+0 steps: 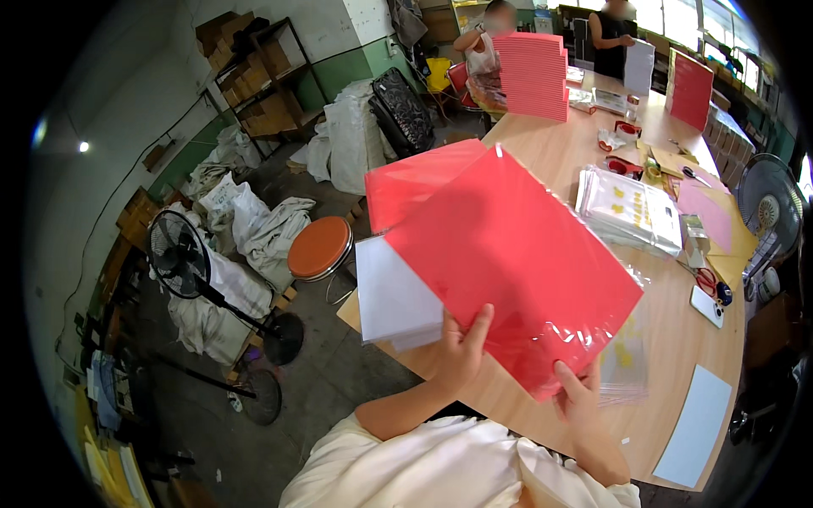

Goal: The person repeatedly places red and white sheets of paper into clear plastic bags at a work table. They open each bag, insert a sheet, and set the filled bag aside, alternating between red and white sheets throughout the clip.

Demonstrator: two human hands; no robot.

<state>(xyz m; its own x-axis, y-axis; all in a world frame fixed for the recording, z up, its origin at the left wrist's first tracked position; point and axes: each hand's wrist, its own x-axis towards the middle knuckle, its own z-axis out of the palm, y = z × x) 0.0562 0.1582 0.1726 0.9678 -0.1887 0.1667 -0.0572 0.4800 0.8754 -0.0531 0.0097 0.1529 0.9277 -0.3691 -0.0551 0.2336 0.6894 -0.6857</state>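
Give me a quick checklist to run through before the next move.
1. Left grip secure: ok, holding the near left edge of the glossy red packet.
2. Right grip secure: ok, pinching the packet's near corner.
3. Packet sealed shut: cannot tell, no closure is readable.
4. White stack in full view: not ok, the packet partly hides it.
5. Clear bags in full view: not ok, partly covered by the packet.
6. Red-handled scissors away from both hands: ok.
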